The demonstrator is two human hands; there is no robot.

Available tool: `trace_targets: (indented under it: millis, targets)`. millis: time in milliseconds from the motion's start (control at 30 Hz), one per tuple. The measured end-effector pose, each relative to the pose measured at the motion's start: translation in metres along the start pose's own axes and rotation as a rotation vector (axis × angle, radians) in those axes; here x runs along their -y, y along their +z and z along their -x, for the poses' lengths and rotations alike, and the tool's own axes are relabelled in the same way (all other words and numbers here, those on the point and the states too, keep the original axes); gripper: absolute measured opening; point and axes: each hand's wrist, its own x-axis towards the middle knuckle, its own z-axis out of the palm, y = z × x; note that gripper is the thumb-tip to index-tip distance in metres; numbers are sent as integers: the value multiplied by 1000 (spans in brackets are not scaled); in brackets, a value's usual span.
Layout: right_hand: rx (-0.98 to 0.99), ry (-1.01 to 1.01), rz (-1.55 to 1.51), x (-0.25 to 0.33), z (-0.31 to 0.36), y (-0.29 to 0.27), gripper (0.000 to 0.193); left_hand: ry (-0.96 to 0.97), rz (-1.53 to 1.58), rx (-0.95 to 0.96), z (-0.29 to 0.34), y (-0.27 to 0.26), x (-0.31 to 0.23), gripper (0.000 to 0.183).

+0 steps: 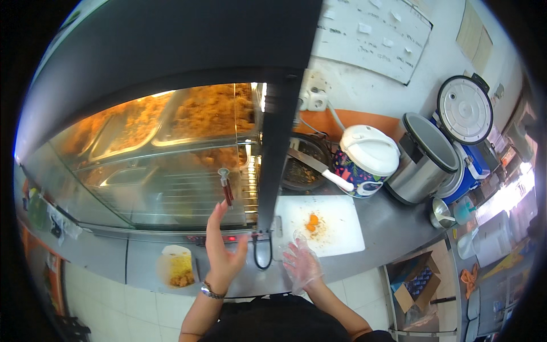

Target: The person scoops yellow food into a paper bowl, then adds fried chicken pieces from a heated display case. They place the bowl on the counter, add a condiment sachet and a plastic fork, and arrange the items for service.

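Note:
My left hand is raised bare in front of a heated glass display cabinet, a metal-banded watch on its wrist. Its fingers are stretched up with the thumb apart, and the fingertips come close to a clear and dark-red handle on the glass; whether they touch it I cannot tell. In a clear plastic glove, my right hand spreads its fingers at the front left edge of a white cutting board. Orange-brown pieces and crumbs lie on that board. Neither hand holds anything visible.
On the counter at left stands a paper container of yellow rice and browned food. Behind the board, a white-handled knife lies across a dark pan, beside a patterned rice cooker. Farther right stands a large open steel cooker.

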Motion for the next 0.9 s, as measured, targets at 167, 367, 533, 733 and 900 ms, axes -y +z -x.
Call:
trace_targets:
  millis: [167, 367, 533, 733, 900]
  targets:
    - [7, 11, -155, -8, -8, -30, 57, 464, -154, 569, 86, 72, -27, 52]
    - [16, 18, -218, -22, -41, -48, 49, -188, -301, 502, 104, 124, 23, 48]
    - [190, -282, 194, -35, -54, -44, 48, -420, -386, 607, 83, 150, 62, 22]
    - [300, -68, 499, 3, -1, -57, 53, -462, -394, 411, 82, 153, 79, 19]
    - [313, -445, 850, 14, -122, -29, 51, -281, -83, 480, 83, 141, 77, 50]
